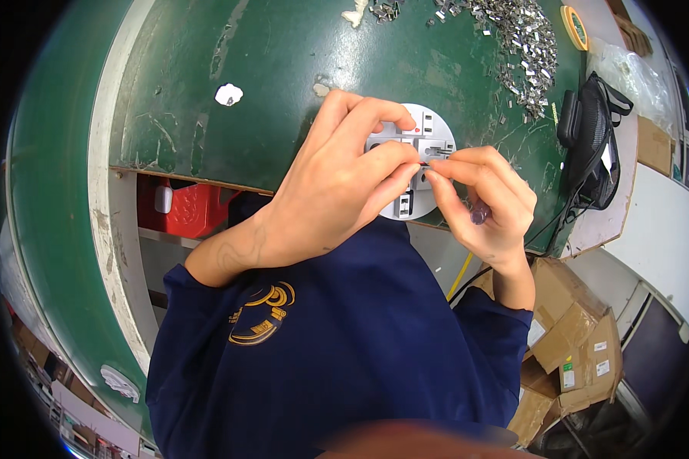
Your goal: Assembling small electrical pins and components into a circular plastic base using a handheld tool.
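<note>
A round, light grey plate (441, 127) with raised blocks, slots and small metal pieces lies at the table's near edge, partly covered by my hands. Over its left side is my left hand (337, 172), thumb and index finger pinched close to the plate's middle; whatever they grip is too small to name. From the right comes my right hand (486, 199), its thumb and fingertips pinched close to the left ones. A purple, rounded end of a slim tool (479, 213) sticks out of the right palm; its other end is hidden. Grey metal prongs (438, 151) show beside the right fingertips.
A heap of small metal pieces (524, 53) spreads over the green table (275, 61) at the far right. A white scalloped piece (228, 95) lies left. A black bag (595, 145) and a yellow tape roll (574, 28) are right. Cardboard boxes (582, 344) stand below.
</note>
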The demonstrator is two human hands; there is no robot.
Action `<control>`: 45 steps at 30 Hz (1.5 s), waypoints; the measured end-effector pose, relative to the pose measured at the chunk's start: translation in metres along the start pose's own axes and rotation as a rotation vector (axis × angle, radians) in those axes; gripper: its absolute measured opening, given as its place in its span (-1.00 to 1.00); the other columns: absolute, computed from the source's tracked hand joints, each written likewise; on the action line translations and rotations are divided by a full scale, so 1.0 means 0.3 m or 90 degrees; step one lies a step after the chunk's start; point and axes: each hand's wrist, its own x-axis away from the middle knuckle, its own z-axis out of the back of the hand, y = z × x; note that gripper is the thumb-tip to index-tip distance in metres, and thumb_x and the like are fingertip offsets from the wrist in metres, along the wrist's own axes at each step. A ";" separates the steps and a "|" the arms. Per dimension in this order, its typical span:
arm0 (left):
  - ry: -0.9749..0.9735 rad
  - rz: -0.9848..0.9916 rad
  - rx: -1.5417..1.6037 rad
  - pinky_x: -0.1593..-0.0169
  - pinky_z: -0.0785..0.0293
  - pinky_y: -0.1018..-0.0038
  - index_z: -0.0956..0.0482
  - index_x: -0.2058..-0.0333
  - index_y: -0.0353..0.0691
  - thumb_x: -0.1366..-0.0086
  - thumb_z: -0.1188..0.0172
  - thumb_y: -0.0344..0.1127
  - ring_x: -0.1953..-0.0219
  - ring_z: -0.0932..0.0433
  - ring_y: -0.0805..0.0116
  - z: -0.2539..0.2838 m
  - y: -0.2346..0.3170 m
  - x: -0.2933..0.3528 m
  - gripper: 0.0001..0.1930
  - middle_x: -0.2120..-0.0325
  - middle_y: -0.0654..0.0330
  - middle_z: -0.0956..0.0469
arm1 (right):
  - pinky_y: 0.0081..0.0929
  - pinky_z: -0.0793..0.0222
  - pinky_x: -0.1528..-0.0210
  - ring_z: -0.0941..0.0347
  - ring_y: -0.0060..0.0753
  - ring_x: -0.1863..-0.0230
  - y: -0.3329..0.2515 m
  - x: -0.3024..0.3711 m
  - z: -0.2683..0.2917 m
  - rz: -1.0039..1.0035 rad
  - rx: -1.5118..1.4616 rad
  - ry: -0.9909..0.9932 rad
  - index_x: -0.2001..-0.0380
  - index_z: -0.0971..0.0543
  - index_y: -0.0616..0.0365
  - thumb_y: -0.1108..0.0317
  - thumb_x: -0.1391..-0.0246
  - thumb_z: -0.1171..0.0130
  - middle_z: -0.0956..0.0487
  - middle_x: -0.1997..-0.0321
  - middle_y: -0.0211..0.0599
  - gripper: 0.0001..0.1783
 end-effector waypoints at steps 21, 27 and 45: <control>0.050 0.023 0.062 0.35 -0.41 0.55 -0.60 0.40 -0.28 0.11 -0.39 -0.59 0.38 -0.42 0.38 0.021 -0.023 0.014 -0.76 0.28 0.17 -0.54 | -0.50 -0.38 0.56 -0.50 -0.34 0.54 0.014 -0.109 0.018 0.043 -0.017 -0.193 0.44 -0.58 0.23 0.62 0.22 -0.31 -0.54 0.47 -0.26 -0.81; 0.062 0.011 0.062 0.37 -0.39 0.54 -0.59 0.40 -0.28 0.12 -0.38 -0.60 0.40 -0.41 0.39 0.017 -0.034 0.015 -0.75 0.29 0.17 -0.53 | -0.42 -0.40 0.51 -0.49 -0.23 0.48 -0.016 -0.127 0.015 -0.027 0.027 -0.271 0.43 -0.57 0.24 0.65 0.20 -0.25 -0.52 0.46 -0.23 -0.81; 0.045 0.023 0.069 0.36 -0.39 0.53 -0.59 0.38 -0.27 0.13 -0.38 -0.61 0.40 -0.43 0.37 0.024 -0.034 0.015 -0.73 0.30 0.20 -0.54 | -0.42 -0.38 0.52 -0.49 -0.24 0.52 -0.014 -0.114 0.001 -0.001 0.048 -0.245 0.39 -0.57 0.26 0.62 0.14 -0.26 -0.50 0.51 -0.24 -0.83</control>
